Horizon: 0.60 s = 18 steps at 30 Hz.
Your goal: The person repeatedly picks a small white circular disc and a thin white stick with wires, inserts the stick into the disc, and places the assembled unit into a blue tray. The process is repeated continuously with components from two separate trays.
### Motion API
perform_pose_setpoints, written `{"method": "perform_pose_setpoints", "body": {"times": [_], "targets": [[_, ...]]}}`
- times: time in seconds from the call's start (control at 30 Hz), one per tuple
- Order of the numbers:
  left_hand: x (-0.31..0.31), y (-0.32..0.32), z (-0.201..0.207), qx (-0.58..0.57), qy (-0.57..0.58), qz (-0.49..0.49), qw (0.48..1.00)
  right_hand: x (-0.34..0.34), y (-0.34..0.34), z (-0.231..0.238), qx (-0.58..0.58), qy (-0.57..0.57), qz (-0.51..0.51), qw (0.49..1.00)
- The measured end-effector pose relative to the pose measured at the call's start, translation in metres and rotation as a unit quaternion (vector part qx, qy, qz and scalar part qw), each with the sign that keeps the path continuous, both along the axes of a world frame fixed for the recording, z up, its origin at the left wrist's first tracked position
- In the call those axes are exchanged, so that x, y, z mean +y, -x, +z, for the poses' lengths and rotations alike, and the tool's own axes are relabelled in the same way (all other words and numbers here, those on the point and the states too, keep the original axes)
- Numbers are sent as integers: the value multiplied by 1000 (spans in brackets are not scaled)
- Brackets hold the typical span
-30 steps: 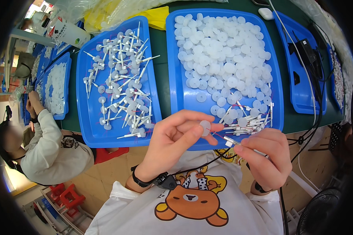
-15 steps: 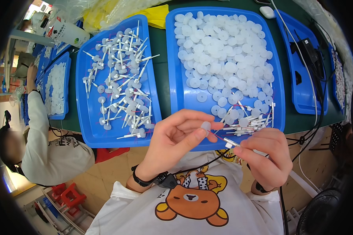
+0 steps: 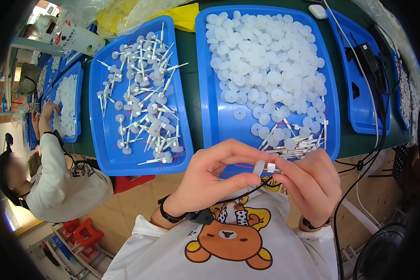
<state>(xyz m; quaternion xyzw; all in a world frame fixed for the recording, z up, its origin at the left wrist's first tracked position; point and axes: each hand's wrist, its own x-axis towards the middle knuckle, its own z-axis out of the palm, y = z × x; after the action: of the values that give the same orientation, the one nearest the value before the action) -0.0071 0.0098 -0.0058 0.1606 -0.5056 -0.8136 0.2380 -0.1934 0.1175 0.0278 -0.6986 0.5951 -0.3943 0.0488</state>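
Observation:
Between thumb and fingers, my left hand (image 3: 209, 181) pinches a translucent white disc (image 3: 258, 167). A thin red wire sticks out on the disc's left side, toward my left palm. My right hand (image 3: 314, 185) is closed on a slim silvery rod with a small white connector (image 3: 270, 167) at its end. Connector and disc are side by side, very close; whether they touch I cannot tell. My right fingers hide much of the rod. Just beyond my hands, a blue tray (image 3: 214, 126) holds many loose discs (image 3: 266, 51) and a pile of white rods (image 3: 303, 143) with red wires.
Left of it, another blue tray (image 3: 98, 149) holds rods with discs on them. A third blue tray (image 3: 359, 116) at the right carries a black adapter (image 3: 369, 58) and cables. A person (image 3: 56, 182) works at the left. A fan (image 3: 382, 256) stands at the lower right.
My hands have come together, the rod and connector moving up to the disc. Less red wire shows between them. At the left, the other person's arm has drawn back lower.

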Motion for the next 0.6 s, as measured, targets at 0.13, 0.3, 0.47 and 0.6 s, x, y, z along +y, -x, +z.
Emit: {"method": "perform_pose_setpoints", "body": {"times": [0.13,0.3,0.47,0.6], "targets": [[5,-1,2,-36,43,29,998,2,-4,-2,5,-12,3,1000],[3,-2,1,-26,216,27,976,7,-10,4,-172,-111,3,979],[4,-2,-2,-49,255,22,966,12,-16,4,-379,-256,-25,889],[6,-7,-2,-71,266,31,961,8,-17,1,-509,-335,-22,793]]}}
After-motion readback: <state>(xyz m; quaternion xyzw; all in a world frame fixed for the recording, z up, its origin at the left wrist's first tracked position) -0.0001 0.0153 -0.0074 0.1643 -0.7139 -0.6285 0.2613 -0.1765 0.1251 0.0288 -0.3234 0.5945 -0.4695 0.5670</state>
